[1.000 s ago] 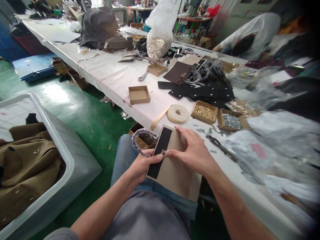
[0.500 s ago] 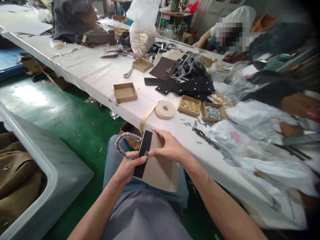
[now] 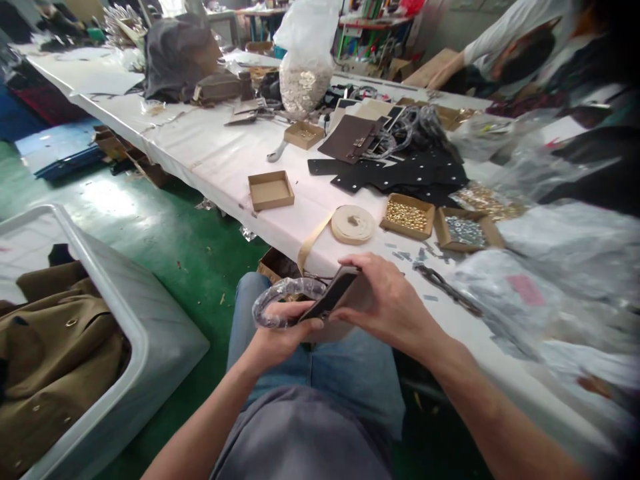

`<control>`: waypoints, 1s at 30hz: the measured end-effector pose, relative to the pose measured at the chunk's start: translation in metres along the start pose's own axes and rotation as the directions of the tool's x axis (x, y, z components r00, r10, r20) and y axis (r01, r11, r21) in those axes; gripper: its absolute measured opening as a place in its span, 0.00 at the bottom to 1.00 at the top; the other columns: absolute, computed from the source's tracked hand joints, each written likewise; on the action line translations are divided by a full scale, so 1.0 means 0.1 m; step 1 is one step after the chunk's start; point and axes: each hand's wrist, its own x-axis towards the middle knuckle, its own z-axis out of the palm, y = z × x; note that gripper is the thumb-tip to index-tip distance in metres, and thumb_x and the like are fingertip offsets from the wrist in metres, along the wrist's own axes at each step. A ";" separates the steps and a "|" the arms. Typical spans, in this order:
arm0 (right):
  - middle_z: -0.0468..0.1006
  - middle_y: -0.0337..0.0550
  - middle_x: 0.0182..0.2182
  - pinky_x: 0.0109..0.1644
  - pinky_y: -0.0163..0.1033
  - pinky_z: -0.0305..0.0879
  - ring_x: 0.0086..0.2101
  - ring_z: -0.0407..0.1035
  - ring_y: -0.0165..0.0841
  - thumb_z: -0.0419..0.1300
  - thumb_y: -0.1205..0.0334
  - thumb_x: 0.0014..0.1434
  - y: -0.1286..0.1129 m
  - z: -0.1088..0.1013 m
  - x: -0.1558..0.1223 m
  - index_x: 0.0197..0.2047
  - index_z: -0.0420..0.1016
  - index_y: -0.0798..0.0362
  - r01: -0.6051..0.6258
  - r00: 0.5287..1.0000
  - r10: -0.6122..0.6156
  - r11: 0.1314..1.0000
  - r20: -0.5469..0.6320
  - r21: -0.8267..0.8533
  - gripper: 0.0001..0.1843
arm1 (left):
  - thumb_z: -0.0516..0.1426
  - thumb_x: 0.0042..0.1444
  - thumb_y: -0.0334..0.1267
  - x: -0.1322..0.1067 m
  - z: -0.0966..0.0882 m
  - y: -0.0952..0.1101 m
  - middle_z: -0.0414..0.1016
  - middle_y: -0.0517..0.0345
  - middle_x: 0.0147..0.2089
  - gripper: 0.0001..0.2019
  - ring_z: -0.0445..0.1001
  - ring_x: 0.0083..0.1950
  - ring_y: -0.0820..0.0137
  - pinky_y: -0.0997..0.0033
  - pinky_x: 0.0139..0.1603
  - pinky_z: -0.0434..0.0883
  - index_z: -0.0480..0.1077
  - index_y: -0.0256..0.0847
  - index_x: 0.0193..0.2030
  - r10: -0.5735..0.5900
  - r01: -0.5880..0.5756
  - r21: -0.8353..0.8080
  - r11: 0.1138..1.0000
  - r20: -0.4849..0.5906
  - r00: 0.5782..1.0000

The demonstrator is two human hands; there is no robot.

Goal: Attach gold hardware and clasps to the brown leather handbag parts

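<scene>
Over my lap I hold a flat tan panel with a black strip [image 3: 334, 297], now tipped nearly edge-on. My left hand [image 3: 283, 337] is closed on its near edge, thumb on top, with a plastic-wrapped handle loop [image 3: 280, 300] curling past the fingers. My right hand [image 3: 387, 303] is closed over the panel's far end, fingers curled on top. Both hands hover just in front of the white table's edge [image 3: 280, 233].
On the table lie a roll of tan tape [image 3: 353, 224], small boxes of gold rivets [image 3: 407, 217] and silver parts [image 3: 464, 231], an empty box [image 3: 271, 190], black leather pieces [image 3: 400, 175] and plastic bags. A grey tub [image 3: 125, 313] of brown garments stands left. Another person [image 3: 510, 47] works across.
The panel lay flat facing me with the strip up; now both hands have tilted it nearly edge-on and lifted it slightly. The camera view shifted.
</scene>
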 end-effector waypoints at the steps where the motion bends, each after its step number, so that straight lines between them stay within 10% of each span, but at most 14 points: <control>1: 0.83 0.53 0.55 0.58 0.56 0.74 0.54 0.79 0.53 0.81 0.44 0.61 -0.02 -0.03 -0.01 0.63 0.74 0.48 0.023 0.999 -0.024 0.999 -0.022 -0.031 0.35 | 0.68 0.72 0.43 -0.03 0.01 0.00 0.91 0.52 0.54 0.13 0.88 0.55 0.54 0.59 0.60 0.83 0.89 0.43 0.57 0.032 -0.030 0.044 0.999 -0.033 0.999; 7: 0.81 0.42 0.37 0.45 0.46 0.65 0.37 0.75 0.38 0.66 0.68 0.71 -0.24 -0.27 -0.14 0.40 0.67 0.47 0.300 0.950 -0.306 0.950 -0.066 -0.089 0.12 | 0.62 0.75 0.32 -0.10 -0.07 -0.07 0.88 0.47 0.64 0.26 0.87 0.64 0.57 0.56 0.68 0.82 0.75 0.45 0.78 0.469 -0.455 0.213 0.865 -0.016 0.883; 11: 0.84 0.44 0.38 0.43 0.45 0.66 0.37 0.76 0.38 0.62 0.73 0.72 -0.36 -0.35 -0.25 0.40 0.71 0.48 0.345 0.939 -0.344 0.937 0.030 -0.054 0.11 | 0.65 0.74 0.32 -0.07 -0.12 0.01 0.89 0.47 0.61 0.19 0.89 0.59 0.60 0.59 0.63 0.85 0.81 0.43 0.69 0.499 -0.455 0.267 0.849 -0.127 0.857; 16: 0.90 0.46 0.49 0.47 0.44 0.74 0.43 0.81 0.39 0.66 0.67 0.73 -0.43 -0.39 -0.24 0.63 0.81 0.48 0.208 0.966 -0.220 0.974 0.136 0.091 0.17 | 0.65 0.75 0.32 -0.06 -0.09 0.09 0.92 0.48 0.51 0.08 0.91 0.53 0.58 0.58 0.57 0.87 0.87 0.43 0.55 0.622 -0.587 0.248 0.771 -0.096 0.777; 21: 0.89 0.51 0.58 0.55 0.49 0.80 0.50 0.83 0.46 0.73 0.64 0.64 -0.44 -0.53 -0.16 0.63 0.87 0.46 0.034 0.921 -0.059 0.997 0.385 0.072 0.24 | 0.62 0.77 0.30 -0.12 -0.07 0.08 0.92 0.46 0.55 0.15 0.90 0.57 0.57 0.55 0.58 0.86 0.83 0.43 0.66 0.739 -0.695 0.350 0.628 0.012 0.674; 27: 0.87 0.47 0.63 0.62 0.45 0.81 0.59 0.83 0.43 0.68 0.62 0.73 -0.50 -0.52 -0.11 0.69 0.84 0.41 0.002 0.903 -0.169 0.921 0.395 0.390 0.24 | 0.64 0.75 0.30 -0.18 -0.12 0.19 0.92 0.48 0.53 0.11 0.90 0.54 0.59 0.58 0.57 0.87 0.85 0.43 0.59 0.676 -0.635 0.308 0.709 -0.037 0.736; 30: 0.89 0.47 0.61 0.62 0.43 0.81 0.57 0.85 0.42 0.68 0.64 0.74 -0.52 -0.44 -0.15 0.69 0.84 0.43 -0.042 0.935 -0.123 0.894 0.334 0.446 0.23 | 0.66 0.74 0.33 -0.20 -0.20 0.27 0.92 0.48 0.50 0.07 0.90 0.51 0.59 0.60 0.57 0.86 0.87 0.41 0.53 0.527 -0.522 0.175 0.835 0.023 0.850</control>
